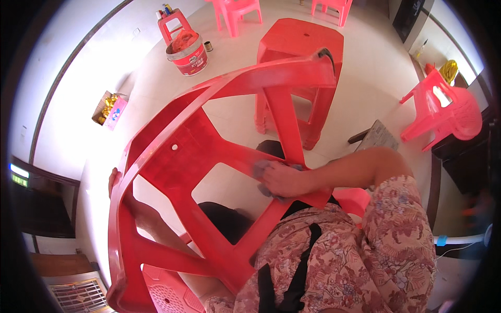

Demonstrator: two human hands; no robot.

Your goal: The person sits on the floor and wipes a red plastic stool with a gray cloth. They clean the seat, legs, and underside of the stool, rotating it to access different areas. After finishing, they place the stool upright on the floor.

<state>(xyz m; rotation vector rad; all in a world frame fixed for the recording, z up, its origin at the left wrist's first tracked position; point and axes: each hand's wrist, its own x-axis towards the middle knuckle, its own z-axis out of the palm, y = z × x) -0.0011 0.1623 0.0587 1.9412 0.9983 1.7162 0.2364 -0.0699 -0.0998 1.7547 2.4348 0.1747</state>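
Observation:
Tipped across my lap is a large red plastic stool or chair point(219, 234), with wide openings between its legs and bars. My left arm passes behind it, and my left hand point(113, 180) grips its outer edge at the left; most of those fingers are hidden. In my right hand point(287, 180) is a bunched grey cloth point(270, 189), pressed against a red bar near my lap. The cloth's upper part is blurred. A round hole shows white in the red panel at the left.
A tall red stool point(301, 37) stands just beyond. Farther off are a bucket point(191, 58), a small tin point(208, 46), a carton of gold items point(109, 109) and pink plastic chairs point(235, 11). A low wooden stool point(377, 137) is at right; a perforated pink stool point(168, 291) is lower left.

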